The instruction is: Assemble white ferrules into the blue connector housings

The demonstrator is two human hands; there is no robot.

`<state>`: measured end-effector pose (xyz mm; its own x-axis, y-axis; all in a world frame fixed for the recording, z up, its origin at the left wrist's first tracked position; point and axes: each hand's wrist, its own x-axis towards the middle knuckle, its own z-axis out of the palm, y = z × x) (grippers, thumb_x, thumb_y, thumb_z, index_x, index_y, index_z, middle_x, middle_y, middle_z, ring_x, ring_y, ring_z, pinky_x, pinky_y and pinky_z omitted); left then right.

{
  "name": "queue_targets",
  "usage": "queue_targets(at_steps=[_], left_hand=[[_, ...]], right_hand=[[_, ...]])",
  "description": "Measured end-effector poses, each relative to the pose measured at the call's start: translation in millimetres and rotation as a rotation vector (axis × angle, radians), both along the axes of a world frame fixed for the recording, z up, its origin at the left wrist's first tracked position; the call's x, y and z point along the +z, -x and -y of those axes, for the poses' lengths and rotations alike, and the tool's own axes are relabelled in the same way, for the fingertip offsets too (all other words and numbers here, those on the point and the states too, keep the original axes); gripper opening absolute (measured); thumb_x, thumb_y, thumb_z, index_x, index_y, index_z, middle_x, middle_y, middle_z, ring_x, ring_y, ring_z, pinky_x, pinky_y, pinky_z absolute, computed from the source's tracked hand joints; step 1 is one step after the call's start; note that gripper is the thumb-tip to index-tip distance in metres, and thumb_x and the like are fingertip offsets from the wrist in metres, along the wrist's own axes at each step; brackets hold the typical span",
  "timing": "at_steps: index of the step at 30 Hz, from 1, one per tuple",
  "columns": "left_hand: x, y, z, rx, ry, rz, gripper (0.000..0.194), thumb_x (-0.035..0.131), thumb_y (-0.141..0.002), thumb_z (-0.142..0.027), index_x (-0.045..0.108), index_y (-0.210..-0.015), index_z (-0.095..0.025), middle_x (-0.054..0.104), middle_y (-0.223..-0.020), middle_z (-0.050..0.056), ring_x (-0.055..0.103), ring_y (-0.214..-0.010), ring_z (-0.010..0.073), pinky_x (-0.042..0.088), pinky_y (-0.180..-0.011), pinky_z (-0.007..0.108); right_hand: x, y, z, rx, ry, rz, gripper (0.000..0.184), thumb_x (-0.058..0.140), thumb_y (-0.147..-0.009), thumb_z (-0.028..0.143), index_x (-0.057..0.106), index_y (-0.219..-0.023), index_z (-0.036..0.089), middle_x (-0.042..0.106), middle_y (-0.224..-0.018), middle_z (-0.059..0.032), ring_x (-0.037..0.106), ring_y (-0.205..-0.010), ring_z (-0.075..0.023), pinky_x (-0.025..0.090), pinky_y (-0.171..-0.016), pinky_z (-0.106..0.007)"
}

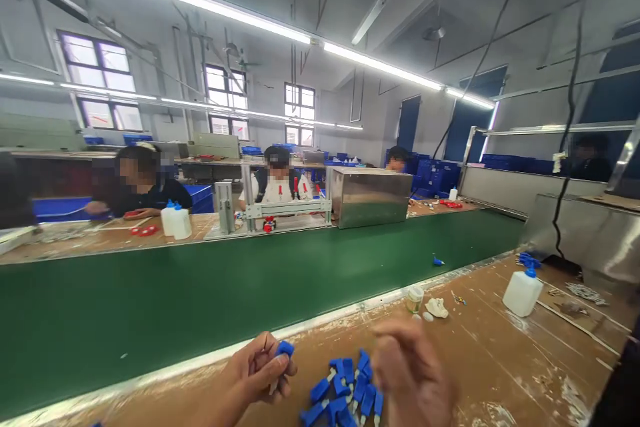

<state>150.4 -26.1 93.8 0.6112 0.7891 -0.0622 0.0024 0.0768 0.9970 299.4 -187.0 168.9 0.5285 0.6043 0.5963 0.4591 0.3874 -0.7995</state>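
My left hand [265,370] is closed around a small blue plastic piece [285,348], whose blue end sticks up past the thumb. A pale tip shows below the fingers. To the right, my right hand [413,370] hovers over the bench with curled fingers, smeared by motion; whether it holds anything cannot be made out. Between the two hands lies a loose pile of similar blue pieces [341,387] with pale stems, on the brown bench [480,360]. The right hand hides part of the pile's right side.
Beyond the bench runs a green conveyor belt [300,280], with one blue piece [438,261] on it. A small jar [415,299], a white crumpled lump [437,308] and a white bottle [523,292] stand to the right. Across the belt are a metal box [373,197] and several people.
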Motion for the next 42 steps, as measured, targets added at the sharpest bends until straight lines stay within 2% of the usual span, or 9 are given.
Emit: queue_targets(at_steps=[3, 5, 9, 13, 18, 23, 27, 35, 42], left_hand=[[17.7, 47.6, 37.4, 0.003, -0.128, -0.020, 0.048, 0.067, -0.067, -0.070, 0.054, -0.075, -0.025, 0.068, -0.071, 0.003, 0.065, -0.063, 0.0210, 0.050, -0.059, 0.032], [18.8, 65.8, 51.5, 0.060, -0.203, -0.087, 0.046, 0.063, -0.069, -0.072, 0.053, -0.074, -0.027, 0.066, -0.067, 0.002, 0.063, -0.060, 0.0209, 0.050, -0.056, 0.031], [-6.1, 86.3, 61.3, 0.146, -0.306, -0.216, 0.041, 0.061, -0.073, -0.068, 0.055, -0.073, -0.027, 0.065, -0.067, 0.003, 0.058, -0.058, 0.0205, 0.044, -0.049, 0.029], [-32.9, 102.2, 66.9, 0.149, -0.331, -0.232, 0.040, 0.067, -0.070, -0.065, 0.055, -0.070, -0.026, 0.058, -0.058, 0.001, 0.051, -0.053, 0.0177, 0.037, -0.045, 0.026], [-26.5, 125.2, 70.1, -0.102, 0.092, 0.036, 0.048, 0.078, -0.064, -0.061, 0.053, -0.074, -0.021, 0.059, -0.068, -0.001, 0.057, -0.059, 0.0144, 0.044, -0.052, 0.024], [-27.3, 137.5, 67.6, -0.238, 0.498, 0.248, 0.047, 0.085, -0.061, -0.051, 0.056, -0.073, -0.015, 0.062, -0.069, 0.002, 0.064, -0.058, 0.0131, 0.043, -0.047, 0.018], [-44.2, 146.0, 56.9, -0.089, 0.600, 0.389, 0.043, 0.091, -0.056, -0.037, 0.061, -0.076, -0.013, 0.061, -0.065, 0.000, 0.061, -0.054, 0.0086, 0.040, -0.041, 0.012], [-77.0, 151.7, 24.8, 0.041, 0.717, 0.555, 0.036, 0.087, -0.063, -0.020, 0.066, -0.092, -0.013, 0.063, -0.068, -0.002, 0.064, -0.056, 0.0071, 0.047, -0.044, 0.011], [-92.8, 152.0, 24.8, 0.037, 0.776, 0.548, 0.036, 0.088, -0.061, -0.021, 0.068, -0.090, -0.013, 0.066, -0.070, 0.000, 0.066, -0.055, 0.0086, 0.047, -0.042, 0.011]], right_hand=[[-12.9, 40.0, -38.6, 0.234, 0.333, 0.231, 0.033, 0.050, -0.095, 0.051, 0.068, -0.105, 0.025, 0.065, -0.089, -0.0042, 0.063, -0.077, -0.0214, 0.052, -0.071, -0.034], [-32.6, 63.1, -48.3, 0.275, 0.454, 0.191, 0.041, 0.042, -0.097, 0.056, 0.068, -0.113, 0.029, 0.067, -0.099, -0.0061, 0.064, -0.093, -0.0251, 0.050, -0.086, -0.039], [-60.9, 89.8, -33.3, 0.455, 0.533, 0.092, 0.052, 0.027, -0.100, 0.057, 0.069, -0.111, 0.027, 0.064, -0.091, -0.0051, 0.064, -0.088, -0.0235, 0.051, -0.081, -0.036], [-59.5, 106.7, -19.9, 0.406, 0.563, 0.236, 0.025, 0.055, -0.094, 0.039, 0.070, -0.111, 0.027, 0.064, -0.093, -0.0014, 0.062, -0.084, -0.0204, 0.048, -0.075, -0.030], [-57.1, 118.3, -24.7, 0.491, 0.589, 0.284, 0.025, 0.054, -0.092, 0.033, 0.074, -0.104, 0.025, 0.061, -0.085, -0.0019, 0.059, -0.077, -0.0196, 0.045, -0.069, -0.030], [-66.3, 120.0, -23.2, 0.696, 0.601, 0.249, 0.040, 0.045, -0.097, 0.049, 0.070, -0.117, 0.026, 0.066, -0.096, -0.0063, 0.060, -0.092, -0.0247, 0.046, -0.087, -0.036], [-93.1, 110.7, -14.6, 0.658, 0.709, 0.094, 0.054, 0.047, -0.093, 0.060, 0.054, -0.138, 0.031, 0.062, -0.122, -0.0087, 0.056, -0.111, -0.0279, 0.043, -0.099, -0.041], [-180.8, 102.9, -12.5, 0.631, 0.735, -0.017, 0.055, 0.060, -0.080, 0.068, 0.076, -0.096, 0.018, 0.061, -0.079, -0.0055, 0.059, -0.068, -0.0211, 0.047, -0.064, -0.032], [-193.8, 113.2, -16.3, 0.591, 0.717, -0.045, 0.047, 0.061, -0.083, 0.062, 0.074, -0.080, 0.017, 0.062, -0.075, -0.0046, 0.056, -0.066, -0.0187, 0.044, -0.063, -0.029]])
